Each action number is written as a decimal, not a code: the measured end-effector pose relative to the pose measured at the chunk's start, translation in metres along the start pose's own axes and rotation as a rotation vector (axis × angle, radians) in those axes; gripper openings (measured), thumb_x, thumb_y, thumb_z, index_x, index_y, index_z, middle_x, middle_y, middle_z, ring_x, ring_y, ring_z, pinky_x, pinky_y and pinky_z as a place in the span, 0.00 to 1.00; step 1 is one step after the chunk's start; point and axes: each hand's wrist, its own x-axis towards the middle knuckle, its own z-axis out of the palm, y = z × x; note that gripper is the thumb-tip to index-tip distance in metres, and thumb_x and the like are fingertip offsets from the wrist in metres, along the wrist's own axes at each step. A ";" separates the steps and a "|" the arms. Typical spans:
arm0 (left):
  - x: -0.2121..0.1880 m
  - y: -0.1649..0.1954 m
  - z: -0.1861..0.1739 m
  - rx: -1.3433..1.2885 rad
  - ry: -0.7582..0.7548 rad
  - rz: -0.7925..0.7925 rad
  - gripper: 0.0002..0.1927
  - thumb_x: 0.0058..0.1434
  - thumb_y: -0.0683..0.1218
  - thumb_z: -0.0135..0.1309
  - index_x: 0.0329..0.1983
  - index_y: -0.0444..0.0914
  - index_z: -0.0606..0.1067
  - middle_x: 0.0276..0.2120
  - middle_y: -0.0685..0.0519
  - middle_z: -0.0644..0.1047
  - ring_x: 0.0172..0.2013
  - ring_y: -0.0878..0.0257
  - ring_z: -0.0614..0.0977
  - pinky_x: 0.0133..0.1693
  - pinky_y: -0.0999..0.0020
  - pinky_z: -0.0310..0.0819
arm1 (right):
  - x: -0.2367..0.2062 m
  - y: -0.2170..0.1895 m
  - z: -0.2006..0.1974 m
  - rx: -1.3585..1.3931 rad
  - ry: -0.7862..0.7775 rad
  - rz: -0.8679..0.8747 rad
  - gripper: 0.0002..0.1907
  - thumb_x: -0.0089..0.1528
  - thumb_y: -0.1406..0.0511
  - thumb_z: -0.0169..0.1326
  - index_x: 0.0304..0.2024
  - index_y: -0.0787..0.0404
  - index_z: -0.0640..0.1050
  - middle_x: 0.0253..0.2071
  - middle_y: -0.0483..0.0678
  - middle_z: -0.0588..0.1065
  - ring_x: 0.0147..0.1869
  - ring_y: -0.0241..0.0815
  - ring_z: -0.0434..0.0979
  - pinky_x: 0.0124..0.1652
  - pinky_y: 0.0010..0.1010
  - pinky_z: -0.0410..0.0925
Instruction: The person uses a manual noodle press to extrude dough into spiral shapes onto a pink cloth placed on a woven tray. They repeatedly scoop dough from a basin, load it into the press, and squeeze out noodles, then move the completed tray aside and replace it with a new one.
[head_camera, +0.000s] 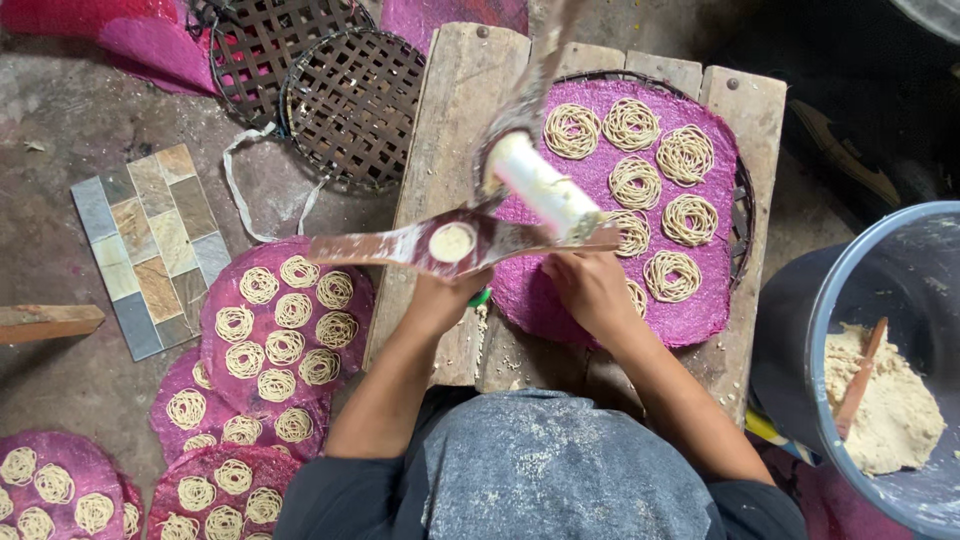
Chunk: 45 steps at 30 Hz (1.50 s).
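Left of the wooden bench (440, 150), filled pink mats (285, 320) lie on the floor. My left hand (445, 295) grips the dough press (470, 240) from beneath; my right hand (590, 290) rests closed on the bench's pink mat (600, 300), fingers hidden. I judge I'm mid-pressing noodle coils (660, 190); next needs steady squeezing over a bare spot. The dough tub (880, 360) is cut off right.
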 end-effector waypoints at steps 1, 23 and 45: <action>-0.003 -0.003 -0.006 0.008 0.027 0.012 0.10 0.56 0.38 0.58 0.41 0.38 0.75 0.35 0.55 0.78 0.32 0.68 0.77 0.31 0.70 0.75 | -0.004 0.002 -0.003 -0.001 -0.015 0.021 0.10 0.56 0.69 0.64 0.40 0.62 0.84 0.44 0.52 0.79 0.50 0.53 0.77 0.50 0.41 0.69; 0.017 0.066 0.065 0.705 0.126 0.477 0.36 0.58 0.50 0.67 0.65 0.29 0.68 0.48 0.43 0.78 0.40 0.53 0.81 0.35 0.59 0.79 | -0.025 -0.012 -0.062 0.412 0.166 0.020 0.26 0.57 0.82 0.48 0.53 0.57 0.81 0.49 0.48 0.80 0.53 0.43 0.78 0.47 0.29 0.74; -0.011 0.112 0.100 0.243 -0.746 0.230 0.21 0.55 0.45 0.66 0.51 0.40 0.74 0.42 0.50 0.81 0.43 0.60 0.84 0.46 0.67 0.80 | -0.048 0.022 -0.151 1.067 0.343 0.085 0.26 0.66 0.58 0.58 0.66 0.52 0.68 0.58 0.67 0.72 0.42 0.60 0.83 0.25 0.35 0.76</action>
